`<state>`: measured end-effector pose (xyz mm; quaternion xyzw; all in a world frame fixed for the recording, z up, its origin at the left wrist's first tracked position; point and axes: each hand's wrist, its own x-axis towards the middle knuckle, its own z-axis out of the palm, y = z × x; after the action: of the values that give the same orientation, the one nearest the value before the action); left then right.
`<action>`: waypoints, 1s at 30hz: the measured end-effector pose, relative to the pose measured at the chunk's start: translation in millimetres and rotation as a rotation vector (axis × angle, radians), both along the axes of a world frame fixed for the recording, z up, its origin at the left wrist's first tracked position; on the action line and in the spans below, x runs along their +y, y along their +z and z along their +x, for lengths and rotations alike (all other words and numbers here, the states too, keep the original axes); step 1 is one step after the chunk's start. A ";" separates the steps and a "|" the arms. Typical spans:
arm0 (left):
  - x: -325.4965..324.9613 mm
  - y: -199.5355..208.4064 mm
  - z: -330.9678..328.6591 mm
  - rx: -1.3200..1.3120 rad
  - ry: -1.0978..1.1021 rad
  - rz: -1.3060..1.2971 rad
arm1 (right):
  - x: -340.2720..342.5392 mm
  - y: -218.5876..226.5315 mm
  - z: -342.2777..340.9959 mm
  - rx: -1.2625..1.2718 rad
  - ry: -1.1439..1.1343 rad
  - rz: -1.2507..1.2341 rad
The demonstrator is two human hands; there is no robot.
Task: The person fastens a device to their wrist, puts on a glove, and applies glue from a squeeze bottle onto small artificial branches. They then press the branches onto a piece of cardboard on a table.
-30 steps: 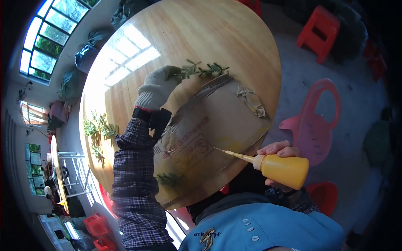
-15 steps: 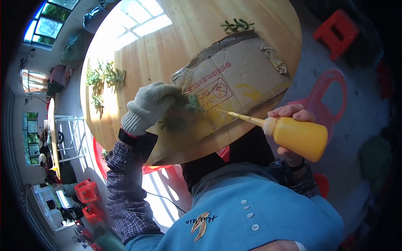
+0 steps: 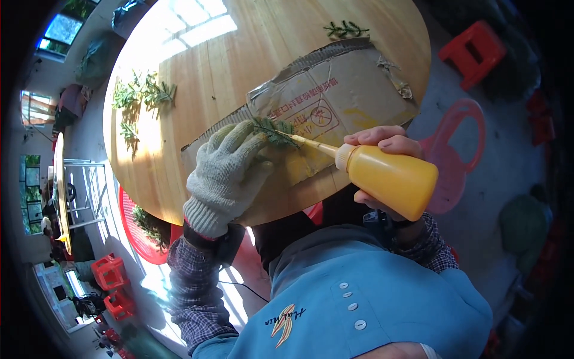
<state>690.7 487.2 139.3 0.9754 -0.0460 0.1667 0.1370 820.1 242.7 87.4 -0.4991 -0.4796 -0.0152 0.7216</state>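
In a pale knitted glove, my left hand (image 3: 230, 170) pinches a small green fir sprig (image 3: 276, 131) above the cardboard sheet (image 3: 359, 90). My bare right hand (image 3: 391, 146) is wrapped round a yellow squeeze bottle (image 3: 391, 179), tilted with its long thin nozzle pointing left. The nozzle's tip is at the sprig's right end; whether it touches cannot be made out. Yellow smears mark the cardboard, which lies flat on a round wooden table. The gloved fingers hide the sprig's left end.
On the wooden table (image 3: 197, 78), several green sprigs (image 3: 143, 96) lie at the left and another sprig (image 3: 345, 30) at the far edge. A red basket (image 3: 149, 236) with greenery stands below left. A pink plastic item (image 3: 451, 155) and red stool (image 3: 472, 54) are at right.
My left hand has moved right and down with the sprig. My right hand has brought the bottle left, so its nozzle now meets or nearly meets the sprig.
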 end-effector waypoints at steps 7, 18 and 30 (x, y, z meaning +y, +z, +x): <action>6.8 -18.9 -1.9 0.081 0.027 -0.006 | 25.2 -15.4 3.4 -0.128 -0.022 -0.006; 9.5 -25.3 -0.7 0.103 0.058 0.013 | 39.2 -30.8 1.3 -0.188 -0.049 -0.105; 5.8 -19.1 -0.7 0.120 0.068 0.019 | 33.0 -25.9 -7.3 -0.134 -0.018 -0.133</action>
<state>690.0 493.1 120.2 0.9858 -0.0062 0.1122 0.1245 812.7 275.6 61.5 -0.5480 -0.5222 -0.0232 0.6530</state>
